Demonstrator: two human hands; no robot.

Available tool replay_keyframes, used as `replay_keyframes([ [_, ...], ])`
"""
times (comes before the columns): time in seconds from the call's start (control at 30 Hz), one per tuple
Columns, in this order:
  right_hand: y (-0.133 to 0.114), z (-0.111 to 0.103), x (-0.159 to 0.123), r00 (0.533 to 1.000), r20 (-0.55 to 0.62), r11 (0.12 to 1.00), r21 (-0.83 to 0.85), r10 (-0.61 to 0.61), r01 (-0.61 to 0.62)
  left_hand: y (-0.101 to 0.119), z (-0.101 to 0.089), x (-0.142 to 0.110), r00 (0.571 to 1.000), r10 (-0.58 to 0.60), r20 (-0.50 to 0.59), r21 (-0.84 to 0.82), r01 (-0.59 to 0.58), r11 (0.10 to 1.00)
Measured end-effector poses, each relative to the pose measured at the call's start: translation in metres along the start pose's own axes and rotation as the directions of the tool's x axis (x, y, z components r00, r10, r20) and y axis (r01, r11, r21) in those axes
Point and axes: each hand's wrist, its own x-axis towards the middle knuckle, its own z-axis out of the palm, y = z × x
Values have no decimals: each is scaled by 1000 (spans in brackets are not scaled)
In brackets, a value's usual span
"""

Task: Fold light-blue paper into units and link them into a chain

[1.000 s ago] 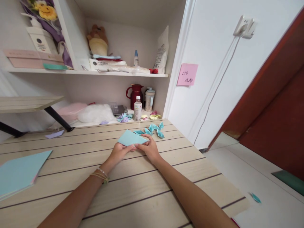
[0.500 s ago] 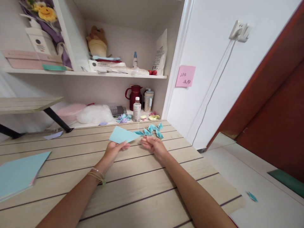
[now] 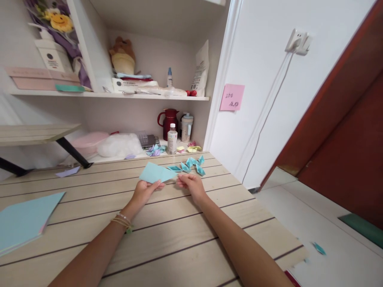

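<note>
My left hand (image 3: 147, 191) pinches a light blue sheet of folded paper (image 3: 155, 172) by its lower edge, thumb on top and fingers beneath. The paper is held just above the table, and its right end narrows to a point. Close to that point is my right hand (image 3: 190, 185), its thumb and fingers drawn together; whether they grip the tip I cannot tell. Just beyond the hands lie several small folded blue paper pieces (image 3: 191, 162) with pointed ends.
A stack of coloured paper (image 3: 28, 219) lies at the left on the slatted table (image 3: 167, 243). Behind stand a bottle (image 3: 172, 139), a red jug (image 3: 170, 122) and a cup (image 3: 187, 127). One folded blue piece (image 3: 319, 248) is on the floor at right.
My right hand's fingers have closed together and come nearer the paper's pointed end. The paper has shifted slightly right and down in view, still in my left hand.
</note>
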Motion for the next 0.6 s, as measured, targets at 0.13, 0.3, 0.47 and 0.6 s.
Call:
replay_keyframes([
  [0.13,-7,-14,5,1000,12,1000,31,-1,1,0,-4,2,1000,7,-18,5,-7,1000],
  [0.3,-6,-2,-2,986,163,997,-70,42,-31,-1,-1,1,999,-10,37,63,7,998],
  [0.47,-5,1,-5,988,147,994,-104,50,-35,-4,-2,1,997,-3,78,134,-7,991],
  [0.6,-3,-1,-5,983,168,995,-83,74,-61,-2,-3,2,998,-12,67,74,7,997],
])
